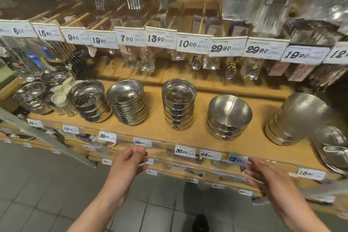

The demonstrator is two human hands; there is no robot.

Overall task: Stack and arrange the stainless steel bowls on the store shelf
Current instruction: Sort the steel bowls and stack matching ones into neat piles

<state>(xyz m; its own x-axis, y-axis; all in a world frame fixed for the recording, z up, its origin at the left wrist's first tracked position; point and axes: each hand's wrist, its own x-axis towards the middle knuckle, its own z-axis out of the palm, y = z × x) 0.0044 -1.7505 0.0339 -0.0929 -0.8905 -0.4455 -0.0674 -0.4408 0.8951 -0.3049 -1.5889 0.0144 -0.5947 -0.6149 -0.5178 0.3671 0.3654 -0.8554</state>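
Nearest, my left hand [130, 160] hangs with fingers loosely curled, holding nothing; my right hand [263, 173] reaches out, fingers straight and blurred, also holding nothing. Just beyond runs the shelf [199, 137] edge. Farther back on it stand the bowl stacks [178, 103], well apart.

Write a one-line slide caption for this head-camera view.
Both empty hands, left hand and right hand, hover before a shelf of stacked steel bowls.
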